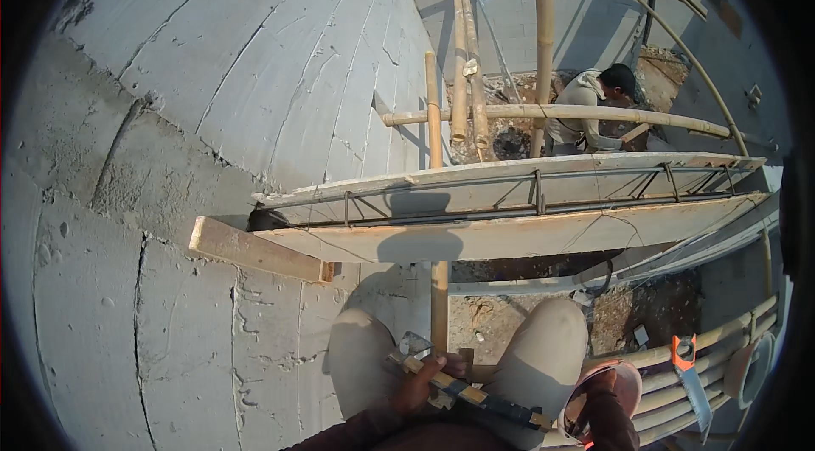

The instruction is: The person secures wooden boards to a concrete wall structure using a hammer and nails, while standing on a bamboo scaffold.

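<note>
My left hand [413, 385] is closed around a long wooden-handled tool [475, 397] with dark bands, lying across my lap. A grey metal piece [415, 344] shows by the tool's upper end; whether it is joined to it I cannot tell. My right forearm [613, 422], in a dark red sleeve, reaches into a pink bucket [630, 386] beside my right knee. The right hand's fingers are hidden inside. Ahead of my knees spans a beam form of two boards [526, 230], with steel reinforcing bars [475, 215] between them.
A handsaw [694, 387] with an orange handle rests on bamboo poles [671, 404] at the right, near another bucket [747, 370]. A wooden block [259, 252] juts out by the grey block wall [280, 52]. Upright bamboo [543, 35] stands ahead. Below, a person [586, 107] bends over.
</note>
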`<state>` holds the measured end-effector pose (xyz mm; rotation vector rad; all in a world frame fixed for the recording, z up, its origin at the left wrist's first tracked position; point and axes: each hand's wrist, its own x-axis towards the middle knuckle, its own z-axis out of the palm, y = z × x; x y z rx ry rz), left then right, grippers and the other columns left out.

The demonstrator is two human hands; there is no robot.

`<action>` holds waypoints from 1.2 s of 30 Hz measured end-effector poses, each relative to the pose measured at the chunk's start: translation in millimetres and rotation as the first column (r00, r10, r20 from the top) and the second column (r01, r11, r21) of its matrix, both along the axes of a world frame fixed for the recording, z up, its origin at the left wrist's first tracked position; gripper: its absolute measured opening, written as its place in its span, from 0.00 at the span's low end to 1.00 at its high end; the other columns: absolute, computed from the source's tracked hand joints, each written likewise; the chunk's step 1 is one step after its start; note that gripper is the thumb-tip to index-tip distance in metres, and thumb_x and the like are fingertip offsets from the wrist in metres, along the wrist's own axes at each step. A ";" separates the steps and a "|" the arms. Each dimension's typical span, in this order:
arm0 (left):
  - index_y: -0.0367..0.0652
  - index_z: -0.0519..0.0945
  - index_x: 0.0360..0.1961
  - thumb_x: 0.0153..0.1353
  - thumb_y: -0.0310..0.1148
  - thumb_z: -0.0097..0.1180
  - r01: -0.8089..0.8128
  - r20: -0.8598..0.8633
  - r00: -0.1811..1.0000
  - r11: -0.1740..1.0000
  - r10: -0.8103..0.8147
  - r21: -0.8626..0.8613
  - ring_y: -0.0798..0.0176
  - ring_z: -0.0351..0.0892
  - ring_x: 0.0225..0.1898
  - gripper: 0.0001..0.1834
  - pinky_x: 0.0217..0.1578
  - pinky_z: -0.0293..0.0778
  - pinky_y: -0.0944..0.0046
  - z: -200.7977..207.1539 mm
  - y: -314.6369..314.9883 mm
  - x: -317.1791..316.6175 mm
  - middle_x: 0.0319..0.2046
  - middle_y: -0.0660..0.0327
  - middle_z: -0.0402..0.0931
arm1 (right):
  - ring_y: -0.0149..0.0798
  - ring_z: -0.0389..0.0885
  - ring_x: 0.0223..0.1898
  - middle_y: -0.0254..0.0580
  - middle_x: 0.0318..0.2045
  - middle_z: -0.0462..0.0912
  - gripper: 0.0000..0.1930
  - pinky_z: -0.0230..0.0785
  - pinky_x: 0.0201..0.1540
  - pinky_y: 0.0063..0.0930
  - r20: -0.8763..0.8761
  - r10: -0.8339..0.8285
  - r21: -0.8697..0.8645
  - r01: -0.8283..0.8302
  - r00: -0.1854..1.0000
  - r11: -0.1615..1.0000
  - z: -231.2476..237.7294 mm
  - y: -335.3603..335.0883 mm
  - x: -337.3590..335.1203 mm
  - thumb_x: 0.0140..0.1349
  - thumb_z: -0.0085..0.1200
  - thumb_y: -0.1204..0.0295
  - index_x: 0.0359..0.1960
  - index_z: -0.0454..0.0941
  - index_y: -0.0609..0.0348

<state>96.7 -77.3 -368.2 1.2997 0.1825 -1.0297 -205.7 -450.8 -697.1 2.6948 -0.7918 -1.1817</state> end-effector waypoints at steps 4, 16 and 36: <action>0.32 0.71 0.57 0.74 0.45 0.40 0.000 -0.102 0.995 0.996 -0.009 -0.091 0.60 0.76 0.53 0.25 0.58 0.70 0.60 -20.1 5.0 -17.7 0.47 0.52 0.77 | 0.43 0.75 0.60 0.39 0.58 0.79 0.20 0.64 0.57 0.45 -0.084 -0.078 -0.051 0.074 0.993 0.996 -4.9 -9.5 -37.8 0.69 0.41 0.59 0.57 0.78 0.48; 0.30 0.72 0.56 0.74 0.45 0.38 0.137 -0.131 0.981 0.989 -0.144 -0.063 0.55 0.76 0.54 0.26 0.59 0.70 0.54 -15.4 -9.1 -8.1 0.48 0.50 0.77 | 0.42 0.77 0.56 0.40 0.55 0.80 0.18 0.67 0.52 0.45 0.208 0.278 -0.395 -0.180 0.938 0.901 -76.5 -5.3 -110.7 0.67 0.44 0.58 0.53 0.80 0.44; 0.40 0.76 0.50 0.70 0.53 0.43 0.009 -0.020 1.000 1.000 -0.009 0.023 0.56 0.78 0.44 0.26 0.52 0.73 0.52 -9.7 -27.9 4.9 0.41 0.56 0.80 | 0.51 0.84 0.47 0.47 0.46 0.85 0.17 0.72 0.45 0.57 0.215 -0.145 -0.045 0.158 0.966 0.986 52.8 22.3 -8.4 0.66 0.45 0.62 0.46 0.84 0.52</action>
